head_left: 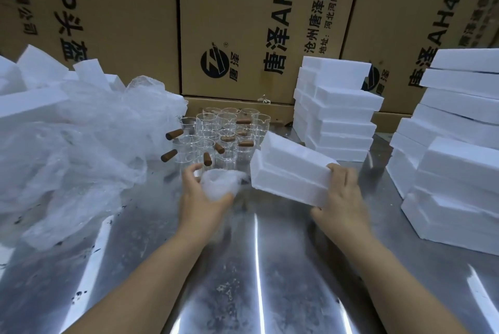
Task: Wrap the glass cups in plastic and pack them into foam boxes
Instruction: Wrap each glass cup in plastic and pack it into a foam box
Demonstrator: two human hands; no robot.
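Packing step: left hand (201,194) grips a plastic-wrapped cup (220,185) at frame centre; right hand (341,196) clasps a tilted foam box (290,169) beside it; next, seat the cup inside the box

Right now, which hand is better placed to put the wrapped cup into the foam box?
Left. The left hand already holds the plastic-wrapped cup right beside the foam box, while the right hand is busy keeping that box tilted.
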